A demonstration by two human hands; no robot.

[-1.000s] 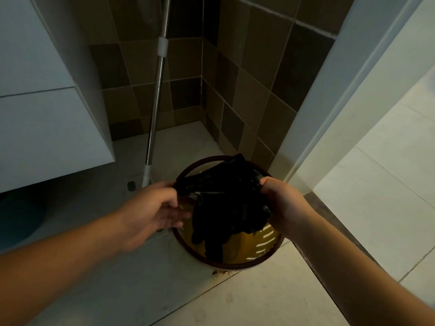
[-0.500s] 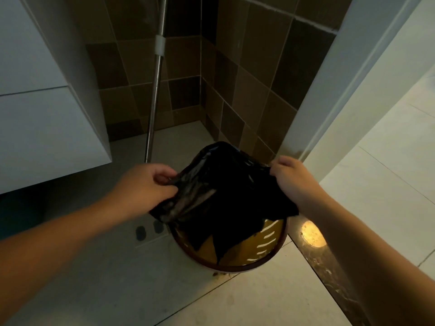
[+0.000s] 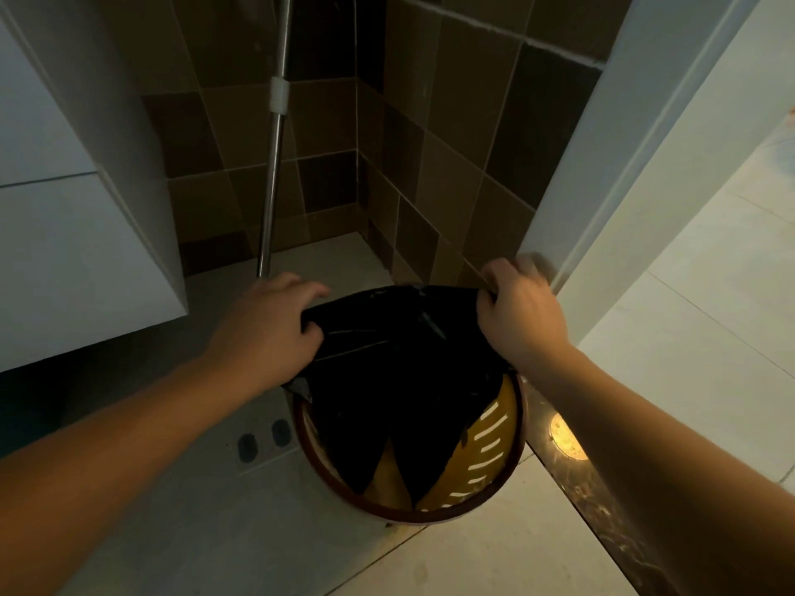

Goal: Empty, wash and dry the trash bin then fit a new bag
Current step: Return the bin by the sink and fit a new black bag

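A round yellow trash bin (image 3: 486,466) with slotted walls and a dark brown rim stands on the tiled floor in a dim corner. A black plastic bag (image 3: 400,372) is stretched flat over the bin's far half, its lower points hanging down inside. My left hand (image 3: 269,329) grips the bag's upper left edge. My right hand (image 3: 518,314) grips its upper right corner, close to the door frame. The bin's far rim is hidden under the bag.
A metal mop pole (image 3: 272,178) leans in the brown-tiled corner behind the bin. A white cabinet (image 3: 77,260) hangs at the left. A white door frame (image 3: 611,165) rises at the right beside a dark threshold strip (image 3: 602,505). A floor drain (image 3: 262,440) lies left of the bin.
The bag went from a bunched lump low in the bin to a wide sheet lifted above it. Both hands have moved apart and away from me, pulling it taut.
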